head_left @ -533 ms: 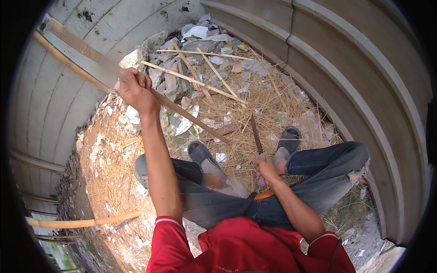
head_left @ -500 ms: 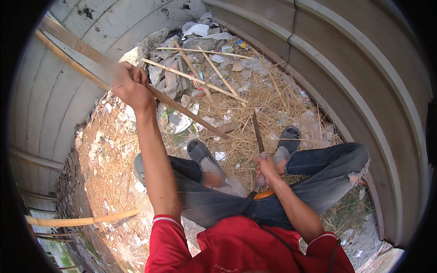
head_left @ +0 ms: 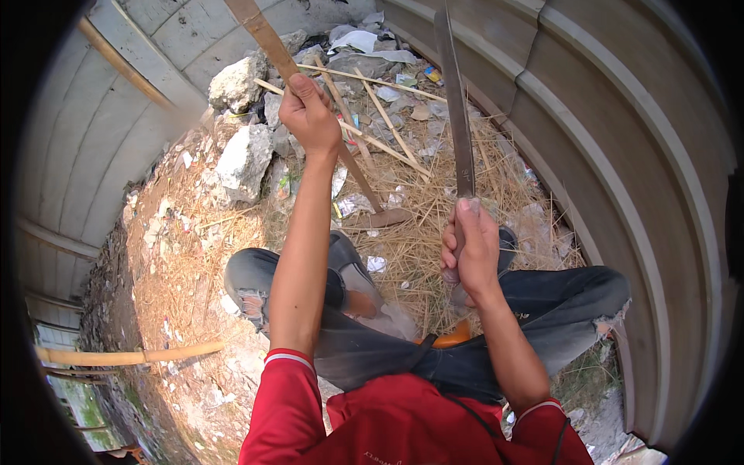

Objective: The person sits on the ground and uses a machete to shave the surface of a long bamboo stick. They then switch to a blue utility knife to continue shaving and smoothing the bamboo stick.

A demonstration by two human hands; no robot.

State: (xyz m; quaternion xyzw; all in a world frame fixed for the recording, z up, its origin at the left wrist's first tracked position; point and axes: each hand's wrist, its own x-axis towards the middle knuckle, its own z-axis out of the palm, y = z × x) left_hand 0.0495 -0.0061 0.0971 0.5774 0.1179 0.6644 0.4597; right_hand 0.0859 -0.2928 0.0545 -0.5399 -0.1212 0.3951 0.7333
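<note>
My left hand (head_left: 311,120) is closed around a long flat bamboo strip (head_left: 269,40), held slanting from the upper left down toward my feet. The strip's lower end is beside a short brown piece of wood (head_left: 387,218) on the straw; I cannot tell whether they touch. In my right hand (head_left: 476,246) is a machete (head_left: 455,101), gripped by its handle with the long dark blade pointing up and away from me. The blade stands apart from the strip, to its right.
Several thin bamboo sticks (head_left: 385,116) lie across rocks (head_left: 244,163) and litter ahead. A corrugated metal wall (head_left: 597,147) rises close on the right. Bamboo poles (head_left: 132,356) jut in from the left. An orange object (head_left: 453,335) is at my lap, between my legs.
The machete has been raised from low between my feet to upright, higher up. My left hand has moved right with the bamboo strip, which now slants more steeply.
</note>
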